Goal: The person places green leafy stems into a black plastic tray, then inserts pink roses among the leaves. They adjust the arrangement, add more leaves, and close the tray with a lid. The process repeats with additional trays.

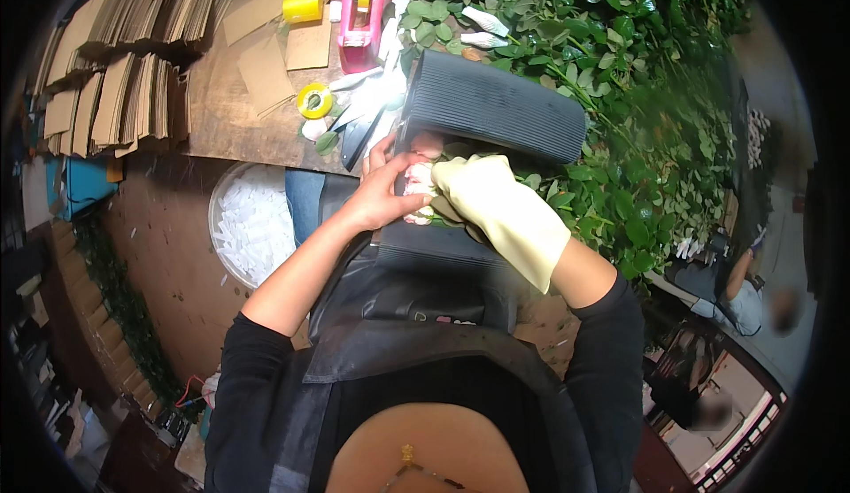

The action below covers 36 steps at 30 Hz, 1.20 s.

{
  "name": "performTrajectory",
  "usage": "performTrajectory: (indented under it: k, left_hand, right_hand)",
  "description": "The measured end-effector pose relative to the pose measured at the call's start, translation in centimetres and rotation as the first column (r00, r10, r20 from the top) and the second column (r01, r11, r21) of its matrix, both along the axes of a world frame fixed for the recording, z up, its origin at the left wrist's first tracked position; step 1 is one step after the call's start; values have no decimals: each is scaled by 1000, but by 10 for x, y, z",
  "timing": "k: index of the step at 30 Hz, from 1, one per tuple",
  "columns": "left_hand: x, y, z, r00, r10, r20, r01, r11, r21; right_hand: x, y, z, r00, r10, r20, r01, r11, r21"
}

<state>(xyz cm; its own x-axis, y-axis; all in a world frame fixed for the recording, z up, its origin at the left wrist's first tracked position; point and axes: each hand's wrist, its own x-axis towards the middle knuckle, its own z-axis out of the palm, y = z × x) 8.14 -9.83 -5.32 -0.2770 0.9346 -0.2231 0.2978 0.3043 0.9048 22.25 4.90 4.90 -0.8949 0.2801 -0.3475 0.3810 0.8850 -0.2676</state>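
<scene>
Pale pink and white roses (419, 179) lie with their heads toward the left in a black ribbed holder (496, 103), whose raised sides stand before and behind them. My bare left hand (387, 190) cups the rose heads, with the thumb on the near side and the fingers on the far side. Just right of the blooms, my right hand (496, 201), in a pale yellow glove, is curled down against the flowers. Its fingertips are hidden, and what they hold cannot be made out.
A pink tape dispenser (361, 28), yellow tape rolls (303, 5) and cardboard pieces (261, 77) lie on the wooden table (212, 112). Cardboard stacks (115, 103) stand at left. Leafy rose stems (611, 139) fill the right. A tub of white pieces (252, 223) sits below; another person (744, 303) is at right.
</scene>
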Motion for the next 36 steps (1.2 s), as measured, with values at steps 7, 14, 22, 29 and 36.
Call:
performTrajectory:
  k: [7,14,22,29,36]
  left_hand:
    - [8,10,8,987,118,-107,-119,993,1]
    - [5,8,0,989,100,-110,-98,995,26]
    - [4,10,14,993,117,-13,-117,993,0]
    - [-1,17,-10,996,73,54,-74,997,13]
    - [6,28,-4,954,261,-148,-256,965,50]
  right_hand:
    - [13,6,15,985,-171,-9,170,984,-57]
    - [-2,18,-9,992,-120,41,116,989,88]
    - [3,11,-8,985,-173,-12,172,984,-44]
    - [15,3,14,741,-670,41,492,500,-713]
    - [36,5,35,889,-387,-245,205,814,-544]
